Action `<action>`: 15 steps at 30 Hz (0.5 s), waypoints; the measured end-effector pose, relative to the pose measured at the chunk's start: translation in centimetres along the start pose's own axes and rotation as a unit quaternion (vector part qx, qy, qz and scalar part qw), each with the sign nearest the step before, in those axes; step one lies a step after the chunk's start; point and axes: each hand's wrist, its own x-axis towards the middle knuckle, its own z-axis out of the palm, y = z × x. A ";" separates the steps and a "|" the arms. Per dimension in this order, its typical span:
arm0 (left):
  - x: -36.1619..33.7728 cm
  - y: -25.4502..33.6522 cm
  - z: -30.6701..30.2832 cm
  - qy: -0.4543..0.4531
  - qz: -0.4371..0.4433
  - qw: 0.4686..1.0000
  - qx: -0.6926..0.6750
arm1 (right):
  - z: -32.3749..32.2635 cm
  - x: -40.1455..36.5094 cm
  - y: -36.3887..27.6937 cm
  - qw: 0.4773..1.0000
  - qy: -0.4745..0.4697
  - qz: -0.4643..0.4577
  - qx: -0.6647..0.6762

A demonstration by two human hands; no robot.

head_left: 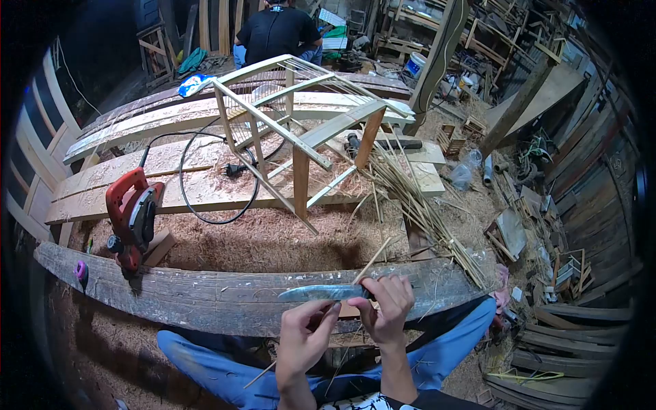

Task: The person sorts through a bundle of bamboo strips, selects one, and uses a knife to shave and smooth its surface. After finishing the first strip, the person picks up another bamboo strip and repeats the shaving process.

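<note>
From where I'm standing, the right hand (387, 307) is closing round the dark handle of a knife (318, 293), its fingers hiding most of that handle. The left hand (305, 336) is pinching thumb against fingers just beside it; what exactly lies in that pinch I can't tell, though it seems to be a thin stick (373, 260).

The knife is lying nearly parallel to the bench (205, 297), its tip pointing toward the left end. The stick is running the other way, slanting from beyond the blade, by the right hand, down toward the left hand, so the two long axes are crossing close to the handle. The right hand is sitting nearer that crossing. A thin length is also sticking out below the left hand; it looks like the same stick, but the fingers are covering the join.

All this is hanging over the bench's near edge, right of its middle. A bundle of thin sticks (424, 212) is reaching over the bench's right end. Toward the left end, a red power tool (121, 212) is resting at the far edge, and a purple object (81, 271) is sitting farther left. Beyond, a wooden frame (342, 124) is standing among shavings.
</note>
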 end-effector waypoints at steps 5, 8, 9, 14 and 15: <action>-1.5 0.4 -4.3 0.076 -0.030 0.995 -0.059 | -2.6 -0.9 7.3 0.961 0.149 0.231 -0.039; -0.3 0.6 -3.1 0.107 -0.028 0.990 -0.082 | -3.6 -0.2 5.0 0.984 0.074 0.138 -0.088; -0.2 0.4 -2.9 0.105 -0.025 0.991 -0.083 | -3.1 -0.5 4.8 0.988 0.071 0.127 -0.059; 0.2 0.0 -1.7 0.078 -0.025 0.988 -0.128 | -1.2 -0.8 2.2 0.995 0.009 0.079 0.055; 0.3 0.1 -1.5 0.084 -0.021 0.987 -0.135 | -0.7 -0.7 1.9 0.995 0.007 0.077 0.059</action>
